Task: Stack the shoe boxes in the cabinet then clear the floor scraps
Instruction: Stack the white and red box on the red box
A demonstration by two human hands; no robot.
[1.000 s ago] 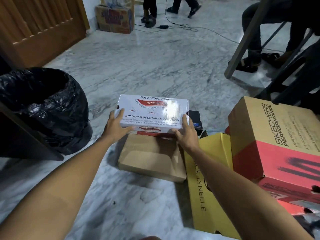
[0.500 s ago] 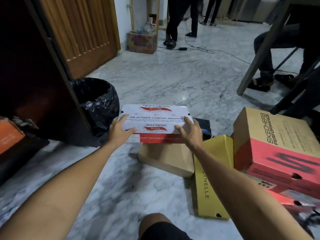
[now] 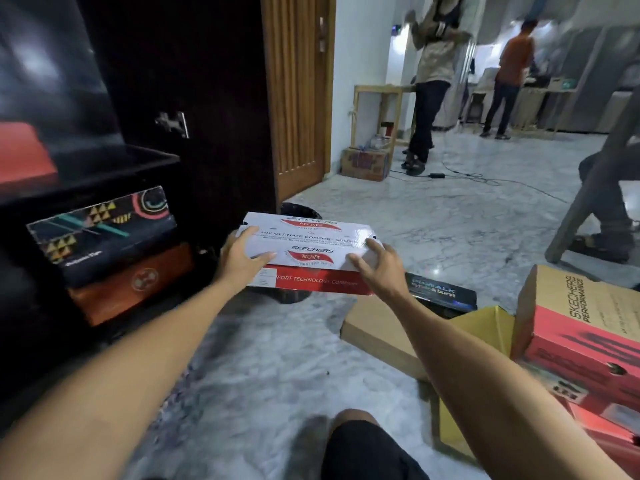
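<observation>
A white and red Skechers shoe box [image 3: 308, 251] hangs above the marble floor, gripped at both ends. My left hand [image 3: 239, 261] holds its left end, thumb on the lid. My right hand [image 3: 377, 268] clasps its right end. The dark cabinet [image 3: 145, 81] stands open at the left. On its lower shelf a black patterned box [image 3: 104, 233] lies on an orange box [image 3: 131, 282]. A red box [image 3: 24, 154] sits on the shelf above.
On the floor at right lie a flat brown box [image 3: 377, 334], a black box [image 3: 440, 294], a yellow box [image 3: 485, 327] and a tan and red Skechers box [image 3: 581, 327]. A black-lined bin [image 3: 298, 211] stands behind the held box. Two people stand at the back.
Both hands have lifted the white box off the pile and carried it left toward the cabinet. My view has swung left and up, bringing the cabinet shelves into sight.
</observation>
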